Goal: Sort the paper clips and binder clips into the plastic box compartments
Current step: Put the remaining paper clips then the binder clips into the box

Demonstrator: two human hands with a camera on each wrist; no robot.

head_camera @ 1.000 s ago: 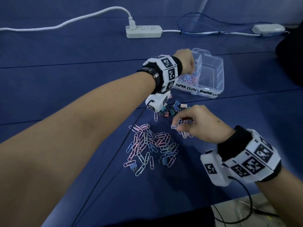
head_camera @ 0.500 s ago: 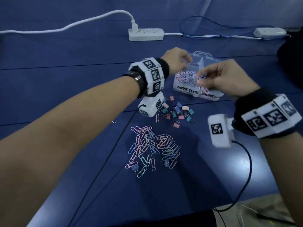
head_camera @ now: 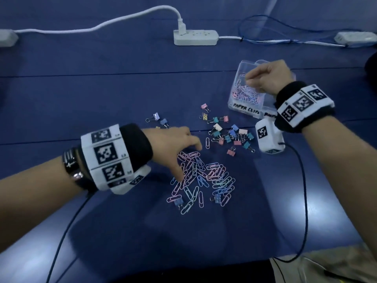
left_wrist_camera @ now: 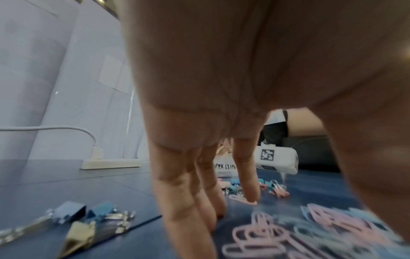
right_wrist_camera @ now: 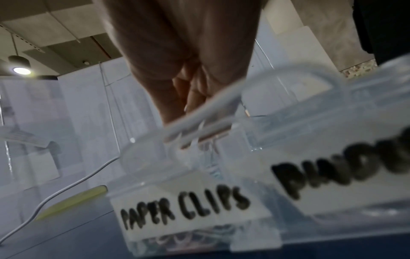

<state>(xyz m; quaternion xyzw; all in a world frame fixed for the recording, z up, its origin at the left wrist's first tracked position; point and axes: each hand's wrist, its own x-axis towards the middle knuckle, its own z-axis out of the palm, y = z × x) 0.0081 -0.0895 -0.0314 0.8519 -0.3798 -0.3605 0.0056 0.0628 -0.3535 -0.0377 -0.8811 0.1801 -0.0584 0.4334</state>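
A clear plastic box (head_camera: 244,108) stands at the right, labelled PAPER CLIPS (right_wrist_camera: 184,210) and binder clips. Its left compartment holds pastel paper clips (head_camera: 246,94). My right hand (head_camera: 251,78) hovers over that compartment with its fingers bunched; whether they hold clips is hidden. A loose pile of paper clips (head_camera: 214,178) lies on the blue mat. My left hand (head_camera: 189,162) reaches down onto it with straight, spread fingers (left_wrist_camera: 199,210), one fingertip touching a pink clip (left_wrist_camera: 239,198). Binder clips (head_camera: 230,133) are scattered between pile and box.
A few more binder clips (head_camera: 160,119) lie beyond my left hand. A white power strip (head_camera: 194,37) with its cable runs along the back, with a white adapter (head_camera: 355,37) and blue wire at the far right. A black wrist cable (head_camera: 302,180) hangs over the mat.
My right hand carried paper clips from the pile up to the box. My left hand left the box and came back down onto the pile.
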